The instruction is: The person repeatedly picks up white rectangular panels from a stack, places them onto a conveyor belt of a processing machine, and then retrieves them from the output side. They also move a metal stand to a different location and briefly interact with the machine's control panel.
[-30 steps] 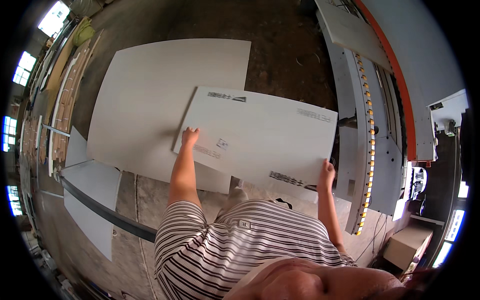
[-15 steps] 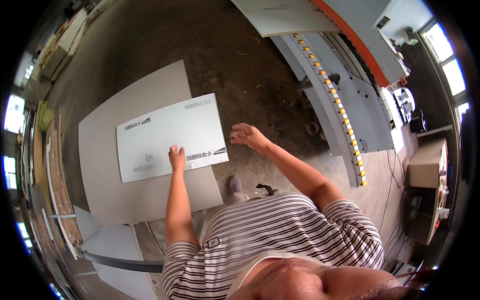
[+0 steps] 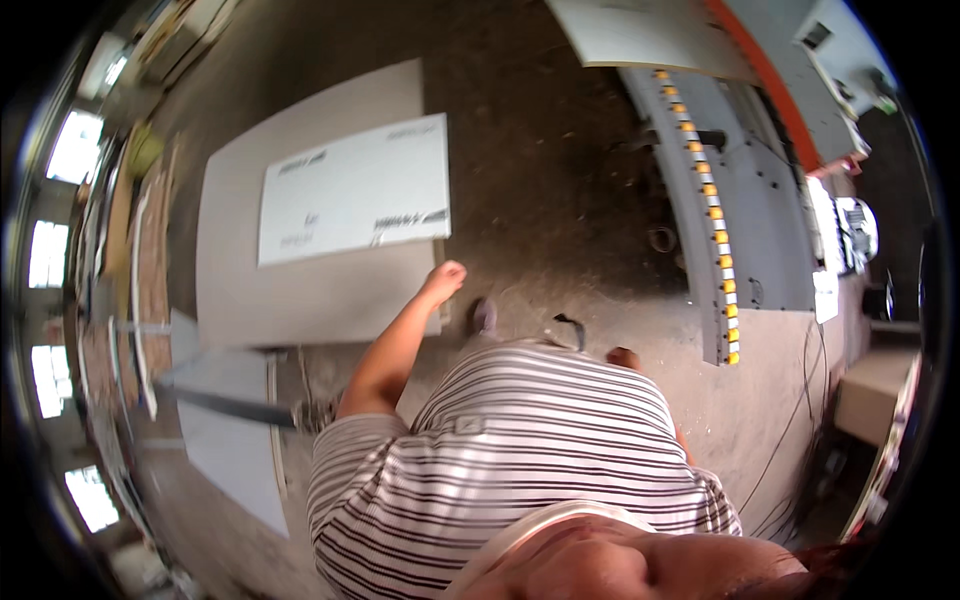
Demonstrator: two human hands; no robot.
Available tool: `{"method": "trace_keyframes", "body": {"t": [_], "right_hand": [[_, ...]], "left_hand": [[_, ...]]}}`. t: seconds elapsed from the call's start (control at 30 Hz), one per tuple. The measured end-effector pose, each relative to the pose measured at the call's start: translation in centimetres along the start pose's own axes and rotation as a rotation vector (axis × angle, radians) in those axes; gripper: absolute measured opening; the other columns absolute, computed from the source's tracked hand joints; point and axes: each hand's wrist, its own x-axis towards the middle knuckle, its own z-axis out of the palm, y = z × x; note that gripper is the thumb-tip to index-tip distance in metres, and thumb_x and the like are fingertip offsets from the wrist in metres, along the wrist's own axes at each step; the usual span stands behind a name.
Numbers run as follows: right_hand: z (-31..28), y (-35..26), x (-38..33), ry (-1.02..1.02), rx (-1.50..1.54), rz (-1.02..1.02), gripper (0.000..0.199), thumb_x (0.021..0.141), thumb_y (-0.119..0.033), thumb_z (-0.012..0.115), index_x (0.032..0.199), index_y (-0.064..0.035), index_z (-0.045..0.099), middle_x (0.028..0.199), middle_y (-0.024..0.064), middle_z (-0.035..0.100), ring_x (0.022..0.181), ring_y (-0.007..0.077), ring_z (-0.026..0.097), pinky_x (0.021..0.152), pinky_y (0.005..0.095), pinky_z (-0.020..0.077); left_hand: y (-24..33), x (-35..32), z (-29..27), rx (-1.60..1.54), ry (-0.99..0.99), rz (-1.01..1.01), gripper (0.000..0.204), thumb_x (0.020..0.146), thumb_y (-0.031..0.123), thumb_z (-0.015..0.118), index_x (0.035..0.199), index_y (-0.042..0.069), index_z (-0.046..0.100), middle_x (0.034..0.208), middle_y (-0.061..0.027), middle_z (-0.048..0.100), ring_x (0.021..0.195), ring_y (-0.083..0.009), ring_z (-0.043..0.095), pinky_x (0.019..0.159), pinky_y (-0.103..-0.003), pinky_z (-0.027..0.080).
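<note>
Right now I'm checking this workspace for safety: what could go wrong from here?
The panel juts slightly past the right edge of the sheet under it, so it might get knocked askew.
The left hand shows over that edge; if it brushes it, it might get scraped.
The cables on the floor at the right could trip someone.

A white panel [image 3: 350,195] is borne by a larger grey board [image 3: 310,300], past whose right edge it juts. The left hand [image 3: 446,280] is held beside the board's near right corner; the right hand [image 3: 623,357] is partly hidden by the striped shirt [image 3: 540,430].
</note>
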Motion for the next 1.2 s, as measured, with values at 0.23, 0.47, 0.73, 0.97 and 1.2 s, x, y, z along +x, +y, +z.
{"method": "trace_keyframes", "body": {"t": [0.23,0.47,0.73,0.97,1.2], "right_hand": [[-0.1,8.5,-10.2,0.204,0.325,0.374,0.016,0.08,-0.021,0.059,0.08,-0.007,0.067,0.081,0.0133,0.068,0.072,0.0284,0.068,0.063,0.042,0.0538],[-3.1,6.7,-5.3,0.136,0.457,0.263,0.021,0.085,-0.016,0.054,0.085,0.0005,0.066,0.08,0.0142,0.07,0.072,0.0218,0.07,0.062,0.0371,0.0571],[4.6,6.6,-0.5,0.048,0.209,0.046,0.02,0.075,-0.019,0.072,0.087,-0.0064,0.062,0.09,0.0122,0.064,0.078,0.032,0.062,0.067,0.0444,0.0515],[2.7,1.4,-5.4,0.154,0.257,0.452,0.034,0.084,-0.031,0.053,0.087,-0.0014,0.069,0.092,0.023,0.067,0.087,0.0424,0.063,0.076,0.0482,0.0512],[3.3,3.9,-11.6,0.166,0.132,0.604,0.029,0.087,-0.027,0.056,0.092,-0.0019,0.071,0.07,0.0133,0.07,0.063,0.0233,0.07,0.068,0.0369,0.0557]], "left_hand": [[0.8,-4.9,6.5,-0.024,-0.057,-0.075,0.016,0.092,0.017,0.059,0.101,0.004,0.062,0.09,-0.0045,0.064,0.076,-0.0135,0.061,0.072,-0.029,0.051],[-2.1,-7.4,9.6,0.01,-0.173,-0.123,0.018,0.092,0.02,0.058,0.103,0.006,0.061,0.09,-0.003,0.063,0.077,-0.0131,0.061,0.071,-0.029,0.049],[-2.9,-7.3,9.3,-0.011,-0.366,-0.118,0.02,0.098,0.027,0.056,0.105,0.009,0.06,0.088,-0.0032,0.065,0.074,-0.0097,0.06,0.062,-0.024,0.047],[5.2,-6.2,10.4,0.059,-0.431,-0.114,0.03,0.1,0.032,0.05,0.116,0.007,0.058,0.105,-0.0074,0.066,0.09,-0.0138,0.064,0.074,-0.028,0.05],[14.9,-5.9,14.6,-0.146,-0.516,-0.061,0.035,0.101,0.037,0.048,0.114,0.006,0.057,0.101,-0.0069,0.066,0.089,-0.0157,0.064,0.078,-0.03,0.05]]}}
